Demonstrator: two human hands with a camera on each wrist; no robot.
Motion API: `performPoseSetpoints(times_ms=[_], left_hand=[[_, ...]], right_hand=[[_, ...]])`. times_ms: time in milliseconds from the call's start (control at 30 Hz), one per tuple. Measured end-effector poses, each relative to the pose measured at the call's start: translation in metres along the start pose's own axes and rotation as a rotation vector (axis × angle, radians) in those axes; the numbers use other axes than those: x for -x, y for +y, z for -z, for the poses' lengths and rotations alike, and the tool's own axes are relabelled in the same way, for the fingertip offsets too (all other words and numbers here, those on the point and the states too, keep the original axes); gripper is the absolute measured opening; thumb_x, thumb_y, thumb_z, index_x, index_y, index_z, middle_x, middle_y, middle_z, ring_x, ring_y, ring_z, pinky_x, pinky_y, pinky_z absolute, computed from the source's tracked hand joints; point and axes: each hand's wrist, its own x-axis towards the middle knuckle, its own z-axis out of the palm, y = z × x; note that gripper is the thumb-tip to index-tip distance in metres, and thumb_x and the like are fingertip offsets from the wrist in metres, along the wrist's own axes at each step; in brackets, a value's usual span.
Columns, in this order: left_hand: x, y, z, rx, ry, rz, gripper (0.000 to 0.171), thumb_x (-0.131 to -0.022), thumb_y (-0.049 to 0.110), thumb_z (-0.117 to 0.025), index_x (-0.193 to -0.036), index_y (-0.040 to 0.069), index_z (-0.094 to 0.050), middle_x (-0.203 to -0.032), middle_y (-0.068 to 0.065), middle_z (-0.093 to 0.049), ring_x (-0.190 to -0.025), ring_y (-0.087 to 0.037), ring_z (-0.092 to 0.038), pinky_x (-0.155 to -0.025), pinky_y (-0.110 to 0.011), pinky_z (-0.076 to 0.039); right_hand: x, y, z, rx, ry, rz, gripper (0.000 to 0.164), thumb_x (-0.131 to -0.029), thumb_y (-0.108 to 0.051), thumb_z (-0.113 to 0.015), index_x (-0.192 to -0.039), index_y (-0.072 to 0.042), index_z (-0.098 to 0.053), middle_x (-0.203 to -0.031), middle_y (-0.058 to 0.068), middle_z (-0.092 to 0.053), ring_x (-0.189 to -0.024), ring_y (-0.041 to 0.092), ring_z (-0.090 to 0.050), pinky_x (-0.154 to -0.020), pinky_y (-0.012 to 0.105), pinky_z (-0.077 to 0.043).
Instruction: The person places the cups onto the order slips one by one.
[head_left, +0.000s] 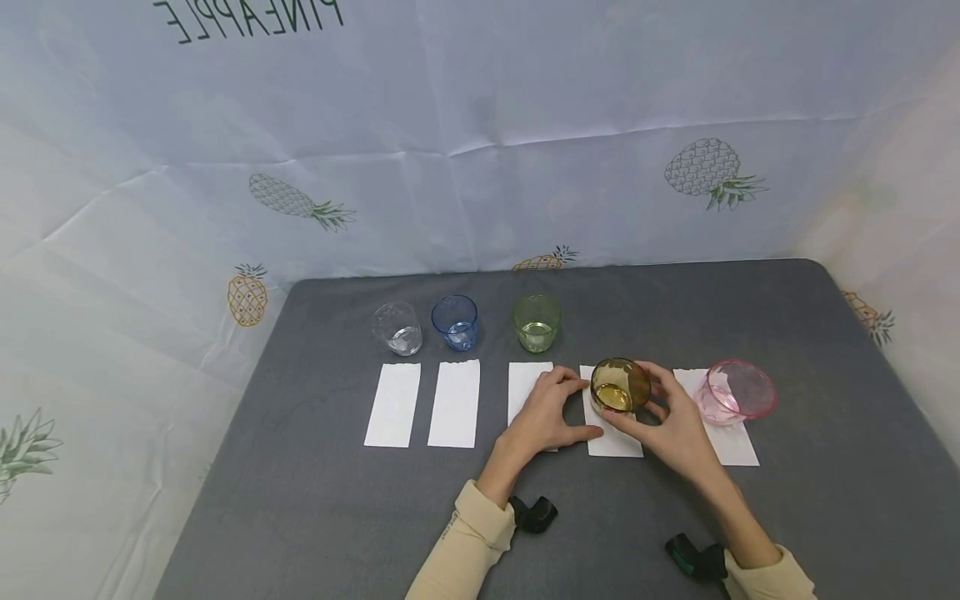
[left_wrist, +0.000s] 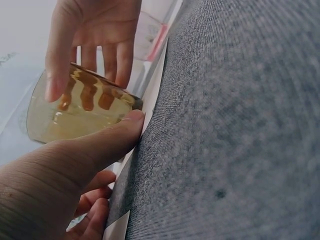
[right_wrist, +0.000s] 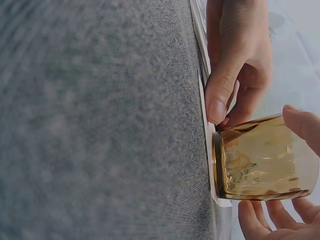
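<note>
Nearest, we log two tan sleeves (head_left: 468, 537) with a black device (head_left: 534, 515) at each wrist. Left hand (head_left: 551, 412): thumb and fingers spread, tips low at the fourth paper (head_left: 615, 442), counting from the left edge of the worktop (head_left: 300, 517). Right hand (head_left: 671, 421) pinches the amber glass (head_left: 618, 387) between thumb and fingers; we see it upright, base at that paper. Toward the right edge, a pink glass (head_left: 727, 400) on the fifth paper (head_left: 738, 448). Nearer the far edge, left to right: clear glass (head_left: 399, 332), blue glass (head_left: 457, 325), green glass (head_left: 536, 325). Beyond that edge, a pineapple-print curtain (head_left: 480, 200).
</note>
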Motion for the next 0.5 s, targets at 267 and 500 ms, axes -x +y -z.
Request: performPoseSetpoints(times_ms=[267,500], left_hand=[[-0.0003,0.0016,0.0009,-0.006,-0.007,0.000,0.068,-0.081,0.047,-0.085,-0.135,0.010,-0.066,-0.131,-0.005,-0.061,-0.119,-0.020,-0.056,-0.105,-0.029,-0.048],[-0.0012,0.0045,0.0035,-0.038,-0.021,-0.008,0.068,-0.083,0.046,-0.084,-0.136,0.009,-0.065,-0.130,-0.005,-0.061,-0.117,-0.019,-0.056,-0.106,-0.029,-0.048]], right_hand=[[0.0003,-0.0010,0.0005,0.004,-0.013,-0.012,0.084,-0.081,-0.018,-0.088,-0.150,-0.003,-0.041,-0.144,0.018,-0.051,-0.116,0.011,-0.051,-0.091,-0.003,-0.038],[0.0005,-0.0004,0.0001,-0.005,-0.008,0.003,0.085,-0.081,-0.016,-0.087,-0.151,-0.004,-0.041,-0.145,0.019,-0.050,-0.116,0.005,-0.051,-0.091,-0.003,-0.038]])
